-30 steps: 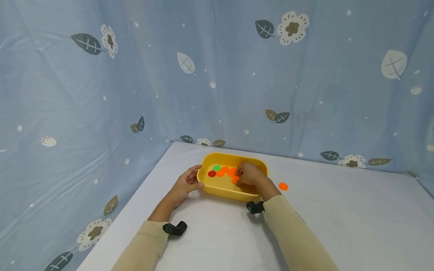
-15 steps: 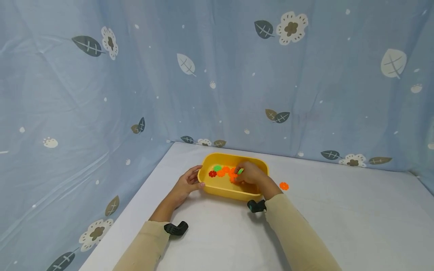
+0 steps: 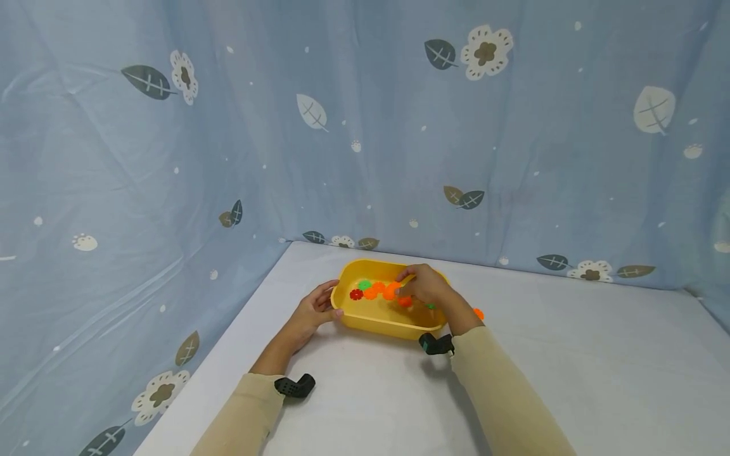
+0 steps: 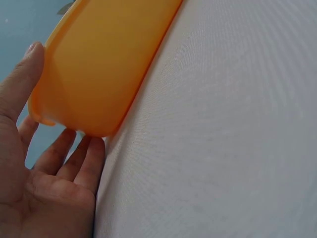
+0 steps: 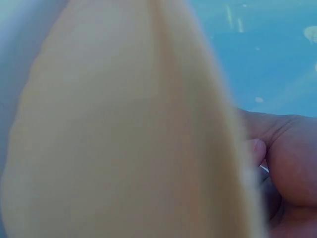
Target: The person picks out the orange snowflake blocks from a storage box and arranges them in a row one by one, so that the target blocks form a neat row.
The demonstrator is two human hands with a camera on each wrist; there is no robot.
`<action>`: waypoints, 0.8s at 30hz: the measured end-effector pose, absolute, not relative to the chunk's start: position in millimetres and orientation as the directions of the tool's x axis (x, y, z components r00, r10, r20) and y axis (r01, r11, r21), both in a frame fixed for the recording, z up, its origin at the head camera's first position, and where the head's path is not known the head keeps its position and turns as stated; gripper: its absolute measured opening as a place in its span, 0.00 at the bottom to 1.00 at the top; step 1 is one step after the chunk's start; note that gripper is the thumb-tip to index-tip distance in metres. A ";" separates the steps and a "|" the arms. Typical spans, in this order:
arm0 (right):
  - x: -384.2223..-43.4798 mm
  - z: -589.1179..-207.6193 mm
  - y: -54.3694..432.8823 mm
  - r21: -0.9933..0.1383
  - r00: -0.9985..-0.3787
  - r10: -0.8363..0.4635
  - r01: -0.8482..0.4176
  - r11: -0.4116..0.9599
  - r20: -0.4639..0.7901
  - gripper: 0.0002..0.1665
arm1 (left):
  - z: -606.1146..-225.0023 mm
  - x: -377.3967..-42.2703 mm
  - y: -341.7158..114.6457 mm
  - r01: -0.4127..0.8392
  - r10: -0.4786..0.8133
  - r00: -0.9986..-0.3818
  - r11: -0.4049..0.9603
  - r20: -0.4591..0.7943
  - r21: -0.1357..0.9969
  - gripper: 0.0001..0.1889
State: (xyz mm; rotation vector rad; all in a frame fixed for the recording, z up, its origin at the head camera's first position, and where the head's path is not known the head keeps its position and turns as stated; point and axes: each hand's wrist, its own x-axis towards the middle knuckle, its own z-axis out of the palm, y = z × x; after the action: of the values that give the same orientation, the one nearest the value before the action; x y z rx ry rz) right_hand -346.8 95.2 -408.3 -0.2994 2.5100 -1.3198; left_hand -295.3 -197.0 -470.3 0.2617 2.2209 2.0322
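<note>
Your left hand [image 3: 308,316] holds the left end of the yellow tray [image 3: 376,325], with its thumb near the front corner and its other fingers bent against the end wall. Your right hand [image 3: 430,288] is over the right part of the tray, its fingers bent down toward the orange pieces [image 3: 390,291]. I can't tell if it pinches one, and a blurry tan shape [image 5: 109,119] blocks most of the right wrist view.

The tray lies the long way from left to right on the white table [image 3: 365,405], its right end a bit closer to you. The big thing to mind: the orange pieces are bunched just left of your right fingertips, so your right hand is nearer. Farther left are the red piece [image 3: 356,294] and, behind it, the green piece [image 3: 365,285]. Another bit of green [image 3: 431,306] shows under your right hand. One loose orange disc [image 3: 478,313] lies outside the tray's right end, partly hidden by your arm.
</note>
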 end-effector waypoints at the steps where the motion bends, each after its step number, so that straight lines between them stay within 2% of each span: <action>1: -347.1 -406.9 97.7 -0.833 -0.938 -0.313 -0.053 0.551 -0.147 0.16 | -469.6 -295.3 -196.6 0.051 0.210 -0.977 0.083 0.032 0.995 0.37; 12: -341.6 -394.9 121.4 -0.894 -0.933 -0.332 -0.025 0.447 -0.139 0.16 | -472.6 -293.7 -195.5 0.049 0.203 -0.979 0.073 0.033 0.996 0.37; 24: -335.9 -386.5 148.2 -0.915 -0.958 -0.250 0.028 0.403 -0.140 0.19 | -472.2 -293.6 -197.4 0.041 0.210 -0.977 0.087 0.022 0.995 0.37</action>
State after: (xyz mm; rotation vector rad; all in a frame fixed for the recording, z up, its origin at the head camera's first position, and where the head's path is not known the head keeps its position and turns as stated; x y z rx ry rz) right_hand -335.9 148.2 -386.5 -0.1948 2.4075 -1.5770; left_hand -293.6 -197.4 -472.2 0.2589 2.2191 2.0253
